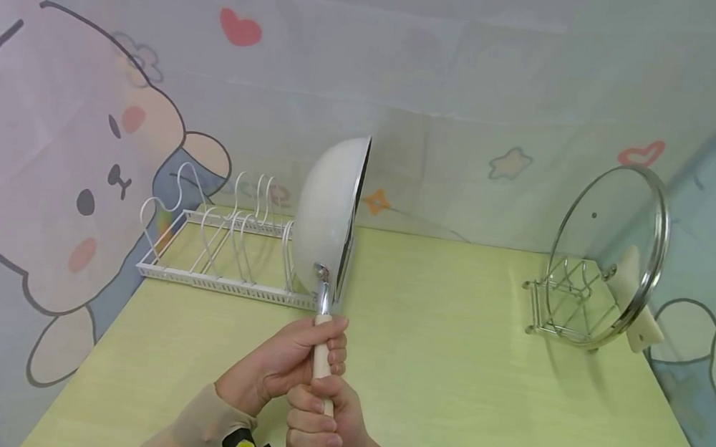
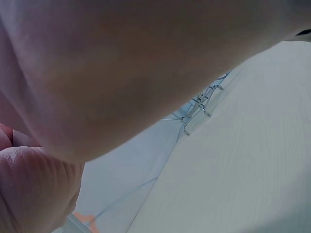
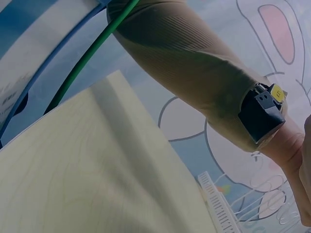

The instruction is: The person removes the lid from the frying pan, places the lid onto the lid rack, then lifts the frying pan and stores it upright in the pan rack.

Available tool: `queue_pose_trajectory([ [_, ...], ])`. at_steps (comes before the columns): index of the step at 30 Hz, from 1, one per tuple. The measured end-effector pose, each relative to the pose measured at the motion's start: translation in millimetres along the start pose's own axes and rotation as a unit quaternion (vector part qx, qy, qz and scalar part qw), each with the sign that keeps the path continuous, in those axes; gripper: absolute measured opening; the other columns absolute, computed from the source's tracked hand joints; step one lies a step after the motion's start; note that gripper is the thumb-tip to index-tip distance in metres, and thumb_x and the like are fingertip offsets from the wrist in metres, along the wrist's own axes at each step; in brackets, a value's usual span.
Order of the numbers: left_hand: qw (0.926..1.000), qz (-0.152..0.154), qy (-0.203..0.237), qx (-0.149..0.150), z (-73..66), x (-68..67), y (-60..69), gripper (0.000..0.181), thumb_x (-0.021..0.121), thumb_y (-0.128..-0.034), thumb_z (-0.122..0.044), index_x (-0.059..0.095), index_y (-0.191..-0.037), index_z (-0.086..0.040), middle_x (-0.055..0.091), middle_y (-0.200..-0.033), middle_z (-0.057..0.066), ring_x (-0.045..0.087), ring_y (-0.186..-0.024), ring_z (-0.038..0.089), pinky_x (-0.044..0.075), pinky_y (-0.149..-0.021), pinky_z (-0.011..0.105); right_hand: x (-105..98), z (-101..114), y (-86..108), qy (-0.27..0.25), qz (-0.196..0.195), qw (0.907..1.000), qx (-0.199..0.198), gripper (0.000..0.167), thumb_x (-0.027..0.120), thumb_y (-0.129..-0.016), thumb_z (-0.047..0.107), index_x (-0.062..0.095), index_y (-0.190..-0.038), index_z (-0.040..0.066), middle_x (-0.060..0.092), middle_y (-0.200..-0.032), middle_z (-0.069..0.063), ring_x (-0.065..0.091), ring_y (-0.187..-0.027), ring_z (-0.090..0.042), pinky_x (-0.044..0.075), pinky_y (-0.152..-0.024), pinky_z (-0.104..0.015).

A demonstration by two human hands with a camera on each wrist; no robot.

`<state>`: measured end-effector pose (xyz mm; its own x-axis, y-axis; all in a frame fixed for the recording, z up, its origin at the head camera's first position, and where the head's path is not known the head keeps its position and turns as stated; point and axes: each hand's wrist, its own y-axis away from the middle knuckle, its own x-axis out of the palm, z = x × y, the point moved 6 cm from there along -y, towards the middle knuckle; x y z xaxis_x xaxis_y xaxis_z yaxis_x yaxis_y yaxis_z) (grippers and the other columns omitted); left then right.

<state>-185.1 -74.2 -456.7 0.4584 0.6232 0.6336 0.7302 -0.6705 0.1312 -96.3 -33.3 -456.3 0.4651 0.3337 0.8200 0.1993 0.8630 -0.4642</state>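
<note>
A white pan (image 1: 323,213) stands on edge at the right end of a white wire rack (image 1: 210,281), its dark inside facing right. Its pale handle (image 1: 321,357) points toward me. Near the metal neck, my left hand (image 1: 296,354) grips the handle, thumb laid along the top. Right behind it, my right hand (image 1: 325,429) wraps its fingers round the handle's end. In the left wrist view, skin of the left hand (image 2: 43,189) fills much of the picture and the pan is hidden. Whether the pan rests in the rack's slot or hangs just above, I cannot tell.
At the right, a small metal wire rack (image 1: 563,308) holds a glass lid (image 1: 607,262) upright, with a pale flat piece at its knob. The light green table (image 1: 447,376) lies under both racks. A cartoon-printed cloth (image 1: 436,80) hangs behind and at the sides.
</note>
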Motion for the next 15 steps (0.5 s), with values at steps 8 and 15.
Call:
queue_pose_trajectory([
  [8,0.9999,0.004,-0.007,-0.008,1.2,-0.3,-0.7,0.028,0.046,-0.1167,-0.029,0.049,-0.092,-0.015,0.056,-0.076,-0.01,0.058,-0.069,0.004,0.051,-0.066,0.017,-5,2,6.9,0.052,-0.066,0.9965,0.0,0.035,0.054,-0.105,0.047,0.041,-0.08,0.025,0.033,-0.056,0.015,0.035,-0.044,0.002,0.025,-0.042,-0.014],
  [15,0.9969,-0.019,-0.076,-0.008,1.1,-8.0,0.8,0.04,0.047,-0.1158,-0.035,0.061,-0.082,-0.018,0.063,-0.075,-0.008,0.06,-0.073,0.006,0.053,-0.073,0.021,-14,13,15.3,0.136,-0.198,0.9706,-0.013,0.027,0.043,-0.106,0.048,0.05,-0.092,0.027,0.048,-0.066,0.018,0.054,-0.057,0.005,0.043,-0.057,-0.012],
])
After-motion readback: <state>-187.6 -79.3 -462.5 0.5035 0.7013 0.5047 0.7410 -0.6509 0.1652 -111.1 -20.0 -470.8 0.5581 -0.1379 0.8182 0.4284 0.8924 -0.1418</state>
